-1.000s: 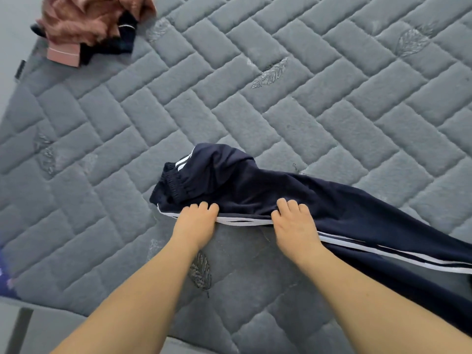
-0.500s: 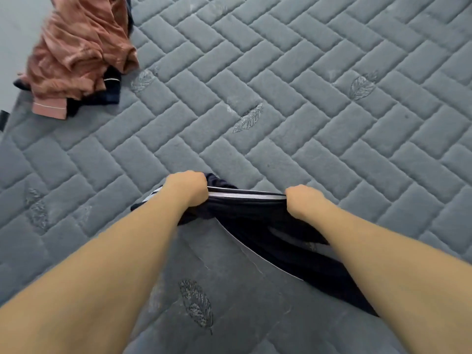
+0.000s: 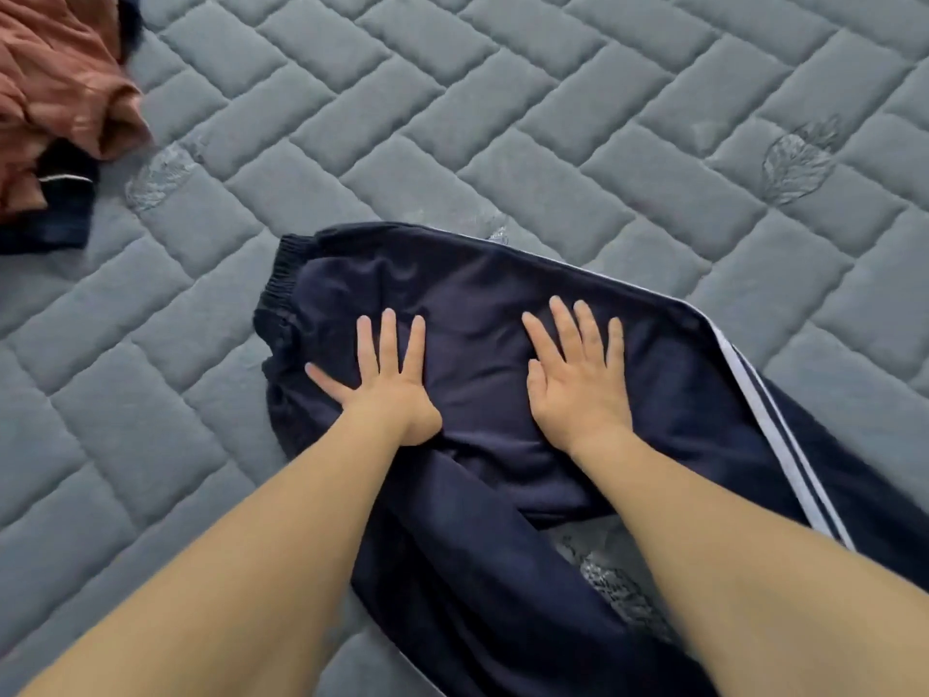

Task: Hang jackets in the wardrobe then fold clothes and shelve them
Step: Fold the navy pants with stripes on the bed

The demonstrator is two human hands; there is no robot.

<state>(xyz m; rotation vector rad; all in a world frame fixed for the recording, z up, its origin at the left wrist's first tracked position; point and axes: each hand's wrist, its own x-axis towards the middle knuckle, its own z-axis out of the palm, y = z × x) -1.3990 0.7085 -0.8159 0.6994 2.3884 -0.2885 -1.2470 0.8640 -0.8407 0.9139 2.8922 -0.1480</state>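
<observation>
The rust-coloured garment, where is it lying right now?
In the head view, the rust-coloured garment lies crumpled at the mattress's far left corner, atop a dark garment.

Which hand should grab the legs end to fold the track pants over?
Probably right: the right hand lies flat on the navy track pants nearer the legs; left hand sits by the waistband, anchoring.

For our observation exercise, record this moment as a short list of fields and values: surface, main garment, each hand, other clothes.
surface: grey quilted mattress
main garment: navy track pants with white side stripes, lying flat
left hand: fingers spread, pressing on the pants
right hand: flat on the pants
other clothes: rust-coloured garment over a dark garment, far left corner
</observation>
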